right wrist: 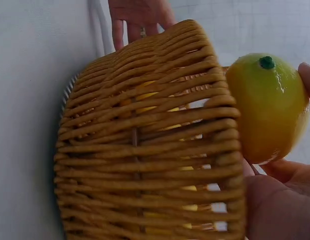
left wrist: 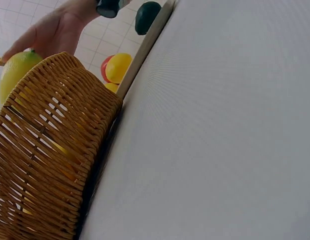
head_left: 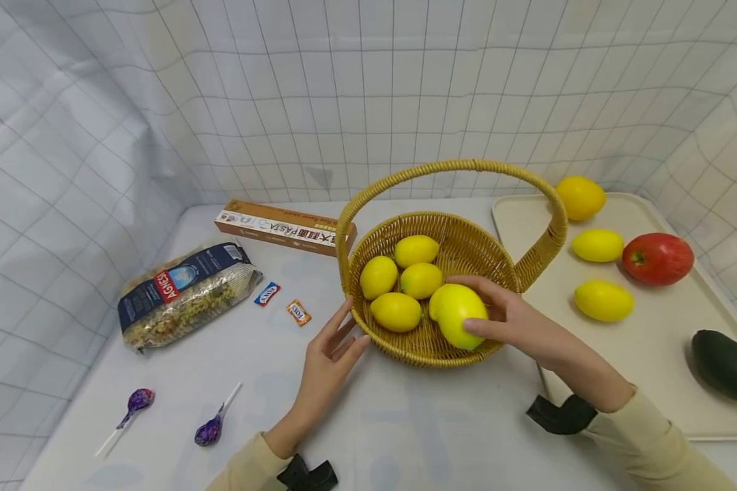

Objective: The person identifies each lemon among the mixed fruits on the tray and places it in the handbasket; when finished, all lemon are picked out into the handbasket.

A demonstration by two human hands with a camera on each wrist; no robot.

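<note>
A round wicker basket [head_left: 405, 354] with a tall arched handle stands in the middle of the table. Several lemons [head_left: 396, 311] lie inside it, mostly toward its left. My right hand [head_left: 516, 317] grips a large yellow lemon [head_left: 463, 320] over the right side of the basket, thumb on the near side and fingers behind. In the right wrist view that lemon [right wrist: 267, 107] shows a green stem end beside the rim. The fingers of my left hand [head_left: 328, 368] rest, spread and fairly straight, against the basket's front left rim.
On the right, a cream tray [head_left: 639, 368] bears a mango-red fruit [head_left: 657, 259], an orange-yellow fruit [head_left: 580, 198], two lemons and a dark green avocado [head_left: 727, 368]. To the left lie a pasta bag [head_left: 187, 293], a pasta box [head_left: 282, 227], two small candies [head_left: 297, 312] and two lollipops [head_left: 209, 431].
</note>
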